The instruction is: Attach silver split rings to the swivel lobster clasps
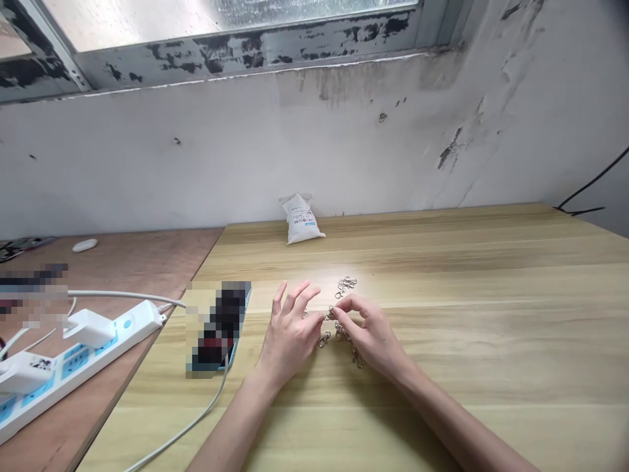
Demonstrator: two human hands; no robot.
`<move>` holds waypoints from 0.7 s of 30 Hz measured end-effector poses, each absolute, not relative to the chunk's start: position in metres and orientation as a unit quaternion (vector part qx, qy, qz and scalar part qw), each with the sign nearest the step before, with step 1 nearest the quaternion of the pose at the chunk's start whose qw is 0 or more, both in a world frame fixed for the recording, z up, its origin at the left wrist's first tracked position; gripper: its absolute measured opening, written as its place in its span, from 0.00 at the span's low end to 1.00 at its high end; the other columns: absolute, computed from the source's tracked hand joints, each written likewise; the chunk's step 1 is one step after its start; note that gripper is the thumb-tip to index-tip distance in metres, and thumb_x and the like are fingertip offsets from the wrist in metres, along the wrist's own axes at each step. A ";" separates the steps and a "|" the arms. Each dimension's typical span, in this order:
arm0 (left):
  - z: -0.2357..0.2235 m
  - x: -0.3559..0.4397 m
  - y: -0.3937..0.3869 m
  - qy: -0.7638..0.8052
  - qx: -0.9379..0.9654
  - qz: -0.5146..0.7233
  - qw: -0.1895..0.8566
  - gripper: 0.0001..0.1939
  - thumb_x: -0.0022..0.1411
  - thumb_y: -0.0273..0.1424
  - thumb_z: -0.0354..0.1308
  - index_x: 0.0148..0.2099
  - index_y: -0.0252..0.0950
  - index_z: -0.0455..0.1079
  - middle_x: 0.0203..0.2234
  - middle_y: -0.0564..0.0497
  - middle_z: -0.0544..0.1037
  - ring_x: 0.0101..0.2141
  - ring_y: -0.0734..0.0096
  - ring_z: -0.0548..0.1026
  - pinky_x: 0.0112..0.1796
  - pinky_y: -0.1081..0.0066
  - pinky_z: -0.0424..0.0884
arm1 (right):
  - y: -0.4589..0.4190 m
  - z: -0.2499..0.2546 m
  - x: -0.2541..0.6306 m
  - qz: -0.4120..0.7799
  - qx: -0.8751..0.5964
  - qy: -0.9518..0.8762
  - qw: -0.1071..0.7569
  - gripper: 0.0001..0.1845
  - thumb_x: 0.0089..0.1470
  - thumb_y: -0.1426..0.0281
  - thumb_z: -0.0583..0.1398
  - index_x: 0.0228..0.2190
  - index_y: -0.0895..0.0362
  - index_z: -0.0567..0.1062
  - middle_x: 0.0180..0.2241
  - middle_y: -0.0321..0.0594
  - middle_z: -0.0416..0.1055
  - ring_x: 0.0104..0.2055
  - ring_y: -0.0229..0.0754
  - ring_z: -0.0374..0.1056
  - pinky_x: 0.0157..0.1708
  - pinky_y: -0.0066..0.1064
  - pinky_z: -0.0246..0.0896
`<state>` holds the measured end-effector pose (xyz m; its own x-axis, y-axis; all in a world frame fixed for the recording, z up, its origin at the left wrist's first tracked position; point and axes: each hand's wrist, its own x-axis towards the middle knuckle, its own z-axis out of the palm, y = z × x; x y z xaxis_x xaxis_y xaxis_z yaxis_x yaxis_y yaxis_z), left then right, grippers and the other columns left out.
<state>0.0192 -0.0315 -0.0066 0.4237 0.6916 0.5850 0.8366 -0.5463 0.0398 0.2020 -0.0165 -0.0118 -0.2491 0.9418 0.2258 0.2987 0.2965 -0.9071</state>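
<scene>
Over the wooden table, my left hand [292, 331] and my right hand [373, 334] meet at one small metal clasp [330, 313]. My right thumb and index finger pinch it from the right. The left thumb and index finger close on its left side, while the other left fingers are raised and spread. Just below lies a loose metal clasp [324, 339] with a ring. More metal clasps [357, 357] lie beneath my right hand, partly hidden by it. Farther back rests a small pile of metal rings and clasps [346, 286]. Another bit of metal shows behind the left fingers.
A white plastic packet [301, 219] with a printed label stands near the wall. On the left lies a phone [238, 321], partly blurred out, with a white cable [216, 398]. A power strip [130, 328] with plugged-in chargers sits on the brown table [162, 262].
</scene>
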 end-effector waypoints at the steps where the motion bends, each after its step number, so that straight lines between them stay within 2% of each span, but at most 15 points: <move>1: -0.006 0.020 -0.032 -0.458 -0.834 -0.277 0.131 0.07 0.62 0.25 0.57 0.34 0.41 0.74 0.54 0.49 0.74 0.60 0.56 0.64 0.62 0.45 0.52 | -0.016 -0.012 0.202 0.391 -0.450 -0.686 0.417 0.10 0.61 0.63 0.56 0.30 0.54 0.73 0.31 0.38 0.73 0.35 0.42 0.68 0.25 0.27 0.59; 8: -0.006 0.032 -0.040 -0.471 -0.828 -0.263 0.150 0.07 0.62 0.25 0.56 0.32 0.38 0.72 0.58 0.48 0.70 0.62 0.55 0.62 0.65 0.43 0.45 | -0.018 -0.008 0.198 0.388 -0.453 -0.675 0.434 0.12 0.59 0.63 0.57 0.28 0.56 0.74 0.28 0.40 0.74 0.31 0.41 0.69 0.23 0.27 0.58; 13: -0.006 0.036 -0.041 -0.485 -0.817 -0.279 0.137 0.08 0.62 0.25 0.56 0.32 0.38 0.73 0.58 0.48 0.71 0.61 0.55 0.63 0.64 0.43 0.45 | -0.021 -0.008 0.193 0.436 -0.454 -0.626 0.461 0.13 0.57 0.62 0.59 0.26 0.57 0.74 0.27 0.39 0.75 0.31 0.41 0.70 0.30 0.29 0.65; 18: -0.007 0.028 -0.037 -0.519 -0.791 -0.323 0.020 0.05 0.61 0.28 0.59 0.36 0.43 0.76 0.54 0.49 0.72 0.61 0.53 0.62 0.60 0.42 0.52 | -0.018 -0.012 0.195 0.511 -0.430 -0.563 0.486 0.12 0.53 0.60 0.63 0.29 0.57 0.75 0.29 0.41 0.76 0.33 0.42 0.72 0.36 0.32 0.68; 21: -0.010 0.023 -0.034 -0.517 -0.783 -0.338 -0.076 0.04 0.62 0.31 0.60 0.38 0.45 0.76 0.54 0.50 0.72 0.60 0.53 0.61 0.57 0.45 0.59 | -0.015 -0.013 0.198 0.546 -0.409 -0.533 0.500 0.12 0.52 0.60 0.64 0.31 0.57 0.75 0.30 0.41 0.76 0.35 0.44 0.73 0.37 0.34 0.69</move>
<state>0.0227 -0.0335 -0.0096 0.2364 0.8606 0.4511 0.7583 -0.4537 0.4681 0.1976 -0.0154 -0.0126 -0.1646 0.9825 0.0868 -0.1102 0.0692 -0.9915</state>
